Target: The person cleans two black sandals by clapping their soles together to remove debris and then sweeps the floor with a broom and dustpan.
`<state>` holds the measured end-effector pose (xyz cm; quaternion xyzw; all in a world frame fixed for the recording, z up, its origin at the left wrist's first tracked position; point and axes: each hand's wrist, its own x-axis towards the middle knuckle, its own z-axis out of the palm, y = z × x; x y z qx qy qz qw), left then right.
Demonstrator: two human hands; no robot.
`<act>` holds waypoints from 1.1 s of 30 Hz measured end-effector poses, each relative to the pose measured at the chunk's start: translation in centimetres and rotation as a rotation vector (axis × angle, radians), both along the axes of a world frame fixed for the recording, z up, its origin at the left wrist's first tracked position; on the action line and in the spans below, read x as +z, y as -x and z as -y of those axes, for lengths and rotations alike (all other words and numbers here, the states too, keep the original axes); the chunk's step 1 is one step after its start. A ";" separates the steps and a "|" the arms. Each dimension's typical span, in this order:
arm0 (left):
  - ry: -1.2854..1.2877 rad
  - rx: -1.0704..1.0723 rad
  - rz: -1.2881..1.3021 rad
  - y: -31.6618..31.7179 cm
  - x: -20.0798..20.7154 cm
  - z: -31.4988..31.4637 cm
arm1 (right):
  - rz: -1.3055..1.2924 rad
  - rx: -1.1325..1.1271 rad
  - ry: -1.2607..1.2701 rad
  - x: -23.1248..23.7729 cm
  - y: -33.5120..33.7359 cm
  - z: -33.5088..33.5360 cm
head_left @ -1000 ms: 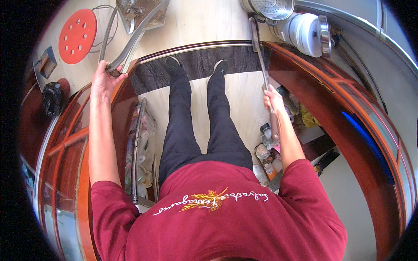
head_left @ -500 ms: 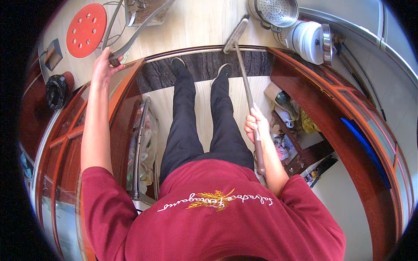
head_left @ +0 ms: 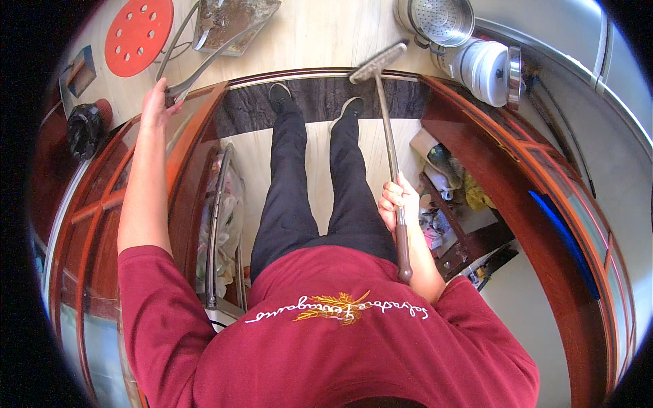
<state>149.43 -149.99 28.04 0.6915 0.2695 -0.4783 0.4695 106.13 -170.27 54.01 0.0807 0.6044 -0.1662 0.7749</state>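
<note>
My left hand (head_left: 158, 103) is closed round the grip of a dustpan (head_left: 235, 26), whose grey forked handle runs up to a pan at the top edge. Brownish dirt shows in the pan. My right hand (head_left: 400, 202) is wrapped round the lower shaft of a broom (head_left: 386, 126), with its brown grip end reaching down beside my forearm. The broom's narrow head (head_left: 378, 61) lies on the pale floor by the door track, apart from the dustpan.
A red stool (head_left: 139, 37) with a holed seat stands far left, above a black bag (head_left: 86, 132). Steamer pots (head_left: 439, 20) and a white bucket (head_left: 481, 71) stand far right. Brown sliding doors (head_left: 517, 163) flank me; cluttered shelves (head_left: 449, 224) lie to the right.
The dustpan has come nearer, so more of its pan shows. The broom head has swung to a flatter angle, its far end moving right and nearer. Both hands keep their hold.
</note>
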 end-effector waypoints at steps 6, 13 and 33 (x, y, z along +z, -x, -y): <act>-0.079 0.084 0.009 -0.6 -0.7 -0.3 | 0.173 -0.077 -0.037 -3.1 -3.2 -0.9; -0.092 0.114 0.015 -1.6 1.6 2.8 | 0.368 -0.284 -0.017 0.0 -3.5 -1.7; 0.582 -0.932 -0.466 18.8 24.2 12.1 | -0.111 -0.115 0.070 -8.4 -6.8 -3.5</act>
